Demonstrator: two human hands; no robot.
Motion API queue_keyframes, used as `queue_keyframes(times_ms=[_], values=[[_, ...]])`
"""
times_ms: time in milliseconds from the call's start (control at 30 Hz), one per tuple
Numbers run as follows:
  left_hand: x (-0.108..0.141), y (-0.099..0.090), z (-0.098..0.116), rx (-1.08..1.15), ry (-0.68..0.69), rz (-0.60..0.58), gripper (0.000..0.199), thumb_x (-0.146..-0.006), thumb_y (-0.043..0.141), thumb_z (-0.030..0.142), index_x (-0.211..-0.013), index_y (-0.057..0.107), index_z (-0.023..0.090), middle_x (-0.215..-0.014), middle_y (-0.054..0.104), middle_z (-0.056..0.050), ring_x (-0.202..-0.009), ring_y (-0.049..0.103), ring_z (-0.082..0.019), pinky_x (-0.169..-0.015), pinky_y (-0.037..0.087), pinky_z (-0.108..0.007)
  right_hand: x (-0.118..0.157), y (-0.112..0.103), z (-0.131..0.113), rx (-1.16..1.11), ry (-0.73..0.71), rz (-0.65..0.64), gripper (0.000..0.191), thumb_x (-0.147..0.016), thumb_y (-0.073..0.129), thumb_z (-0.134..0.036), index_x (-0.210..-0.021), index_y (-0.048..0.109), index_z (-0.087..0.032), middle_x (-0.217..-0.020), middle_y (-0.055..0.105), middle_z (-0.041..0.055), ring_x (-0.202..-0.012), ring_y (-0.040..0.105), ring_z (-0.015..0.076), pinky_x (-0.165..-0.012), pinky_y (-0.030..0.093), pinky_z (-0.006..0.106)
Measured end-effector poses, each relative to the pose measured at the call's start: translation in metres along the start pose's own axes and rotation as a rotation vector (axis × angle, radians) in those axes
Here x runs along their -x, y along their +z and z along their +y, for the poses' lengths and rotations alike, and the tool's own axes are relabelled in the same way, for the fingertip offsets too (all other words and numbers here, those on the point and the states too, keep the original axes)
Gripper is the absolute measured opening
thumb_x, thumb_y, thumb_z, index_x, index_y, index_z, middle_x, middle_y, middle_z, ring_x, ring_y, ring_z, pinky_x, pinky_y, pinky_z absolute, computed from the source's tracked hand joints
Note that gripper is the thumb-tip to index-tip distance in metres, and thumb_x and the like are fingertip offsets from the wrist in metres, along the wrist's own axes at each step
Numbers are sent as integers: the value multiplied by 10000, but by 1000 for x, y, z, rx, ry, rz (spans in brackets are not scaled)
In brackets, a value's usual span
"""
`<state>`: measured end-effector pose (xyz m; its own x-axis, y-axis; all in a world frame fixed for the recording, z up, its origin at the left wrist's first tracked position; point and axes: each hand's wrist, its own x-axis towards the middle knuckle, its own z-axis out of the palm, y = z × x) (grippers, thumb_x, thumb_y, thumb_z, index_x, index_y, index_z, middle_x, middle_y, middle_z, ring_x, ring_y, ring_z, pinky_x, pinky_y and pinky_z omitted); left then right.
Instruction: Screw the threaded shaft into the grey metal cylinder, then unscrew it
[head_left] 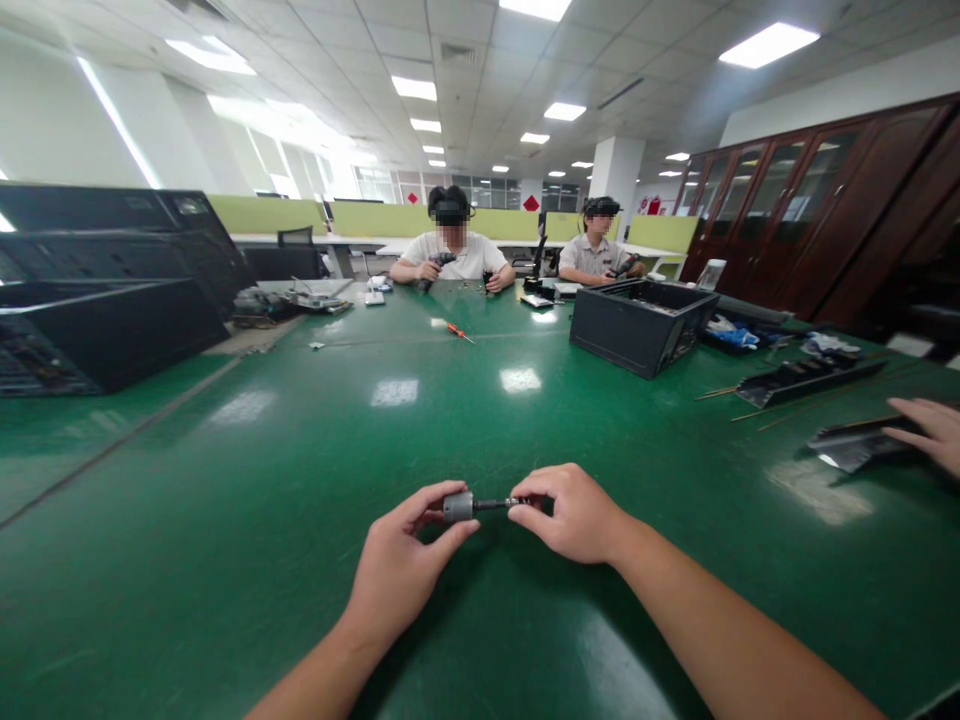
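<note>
Just above the green table [300, 440], a small grey metal cylinder [458, 507] with a dark shaft [491, 505] lies level between my hands. My left hand [409, 550] pinches the cylinder between thumb and fingers. My right hand [574, 510] grips the small ridged metal piece [517, 502] at the shaft's other end; part of that piece is hidden by the fingers. The shaft shows bare between the two hands.
A red screwdriver [456, 330] lies farther back. Black computer cases [630, 325] stand at right and left [135, 330]. Two people sit across the table with tools. Another person's hand [930, 432] touches a dark metal part [855, 445] at the right.
</note>
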<state>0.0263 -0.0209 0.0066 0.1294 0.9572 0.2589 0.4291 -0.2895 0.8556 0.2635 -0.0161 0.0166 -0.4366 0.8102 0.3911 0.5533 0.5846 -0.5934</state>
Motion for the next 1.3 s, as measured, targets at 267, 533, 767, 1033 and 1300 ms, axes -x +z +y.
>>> queue_keyframes(times_ms=[267, 533, 767, 1033, 1300], values=[[-1, 1, 2, 20, 9, -6, 400, -749, 758, 420, -1110, 700, 256, -1092, 734, -23, -978, 698, -232, -909, 566, -351, -1, -2, -2, -3, 12, -1, 134, -883, 647, -271, -889, 750, -185, -770, 713, 21, -696, 628, 143, -677, 430, 250], [-2, -1, -1, 75, 22, -24, 372, -747, 771, 396, -1082, 703, 250, -1072, 731, -22, -989, 693, -215, -955, 547, -336, 0, -3, 0, -8, 8, -2, 131, -876, 654, -276, -883, 750, -187, -782, 719, 25, -706, 635, 148, -683, 438, 254], [-3, -2, -4, 86, 29, -43, 377, -730, 788, 384, -1066, 703, 235, -1067, 729, -39, -990, 690, -224, -968, 539, -366, 0, -4, 0, -27, 2, 3, 100, -852, 672, -246, -865, 749, -184, -776, 719, 24, -704, 645, 149, -691, 452, 255], [-3, -1, -5, 63, 35, -35, 377, -712, 788, 391, -1029, 705, 206, -1055, 728, -69, -979, 690, -248, -951, 547, -409, 1, -4, 2, -23, 2, 3, 82, -837, 681, -230, -848, 748, -184, -769, 717, 20, -699, 648, 147, -695, 458, 254], [-4, -4, -1, 36, 41, -14, 350, -712, 784, 382, -1000, 708, 199, -999, 734, -66, -929, 699, -244, -908, 564, -405, 1, -5, 3, -31, 17, -9, 85, -827, 685, -228, -853, 755, -187, -769, 721, 26, -699, 653, 154, -701, 471, 261]])
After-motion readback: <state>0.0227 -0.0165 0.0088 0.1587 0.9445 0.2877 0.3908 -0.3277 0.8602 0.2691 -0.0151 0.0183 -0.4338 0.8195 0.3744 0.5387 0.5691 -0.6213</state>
